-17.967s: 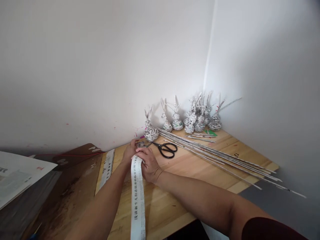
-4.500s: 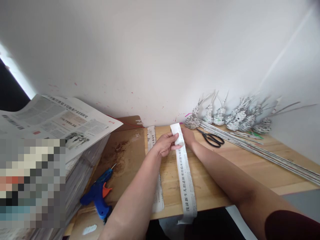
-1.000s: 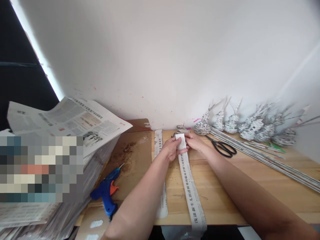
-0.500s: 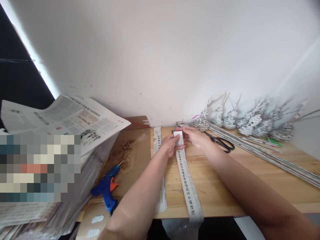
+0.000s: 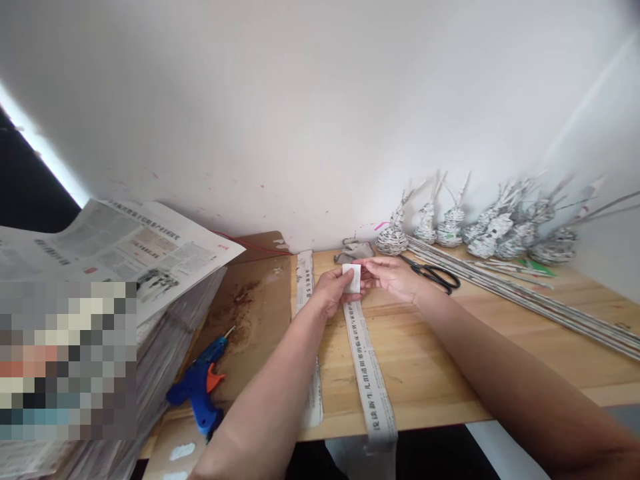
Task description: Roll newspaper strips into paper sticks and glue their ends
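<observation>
A long strip of newspaper [image 5: 369, 373] runs toward me over the wooden tabletop, and its near end hangs over the front edge. My left hand [image 5: 331, 292] is closed on the far end, thumb pressed on a blank white part that is lifted off the table. On the other side, my right hand [image 5: 396, 276] has its fingertips pinched at the right edge of that same end. Some right fingertips are hidden behind the paper. A second newspaper strip [image 5: 304, 275] lies to the left, partly covered by my left forearm.
Left are a blue glue gun [image 5: 199, 388], cardboard [image 5: 257, 313] and a tall newspaper stack [image 5: 185, 333]. Black scissors [image 5: 440, 275], long paper rods [image 5: 505, 291] and several woven paper shapes [image 5: 393, 238] lie right. A grey cloth [image 5: 356, 251] is by the wall.
The white end between my hands now looks shorter and squarer, and my right fingertips have come to its edge. The whole view has shifted slightly.
</observation>
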{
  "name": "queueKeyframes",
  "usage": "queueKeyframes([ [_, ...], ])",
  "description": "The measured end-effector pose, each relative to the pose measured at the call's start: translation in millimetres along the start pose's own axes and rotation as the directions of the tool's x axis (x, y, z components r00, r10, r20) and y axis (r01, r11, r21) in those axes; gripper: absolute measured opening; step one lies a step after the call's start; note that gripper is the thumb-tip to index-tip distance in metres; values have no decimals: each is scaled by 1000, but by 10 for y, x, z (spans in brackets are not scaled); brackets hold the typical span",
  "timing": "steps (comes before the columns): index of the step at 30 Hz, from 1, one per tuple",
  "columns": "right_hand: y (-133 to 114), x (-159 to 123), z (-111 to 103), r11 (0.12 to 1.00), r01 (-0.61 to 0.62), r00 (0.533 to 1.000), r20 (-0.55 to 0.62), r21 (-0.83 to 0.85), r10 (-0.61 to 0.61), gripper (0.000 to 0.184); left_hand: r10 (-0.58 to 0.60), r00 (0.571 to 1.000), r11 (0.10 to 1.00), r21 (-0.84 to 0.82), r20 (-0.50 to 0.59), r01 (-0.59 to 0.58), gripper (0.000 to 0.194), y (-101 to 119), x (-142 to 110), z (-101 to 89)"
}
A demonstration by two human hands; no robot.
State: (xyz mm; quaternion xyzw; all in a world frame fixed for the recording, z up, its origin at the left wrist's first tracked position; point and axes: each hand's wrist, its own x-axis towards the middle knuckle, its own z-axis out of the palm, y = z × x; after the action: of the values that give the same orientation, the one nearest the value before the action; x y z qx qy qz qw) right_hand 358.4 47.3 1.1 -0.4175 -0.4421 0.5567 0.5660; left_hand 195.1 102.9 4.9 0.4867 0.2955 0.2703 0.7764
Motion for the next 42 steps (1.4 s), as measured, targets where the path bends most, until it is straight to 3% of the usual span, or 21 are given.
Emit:
queueKeyframes([
  [9,15,16,3,1000,-20,1000,1,-20,20,32,36,998,996,81,-43,-33,28,-11,-13,27],
  [18,-35,-1,126,998,-24,995,-96,-57,19,29,174,984,962,220,-45,-160,34,-70,6,19],
  [27,0,13,70,999,-32,995,-96,-32,29,26,241,966,943,257,-93,-210,37,-61,-6,42],
  [42,-22,8,105,970,-20,991,-132,-241,-12,27,283,953,889,402,-105,-220,36,-84,19,22],
])
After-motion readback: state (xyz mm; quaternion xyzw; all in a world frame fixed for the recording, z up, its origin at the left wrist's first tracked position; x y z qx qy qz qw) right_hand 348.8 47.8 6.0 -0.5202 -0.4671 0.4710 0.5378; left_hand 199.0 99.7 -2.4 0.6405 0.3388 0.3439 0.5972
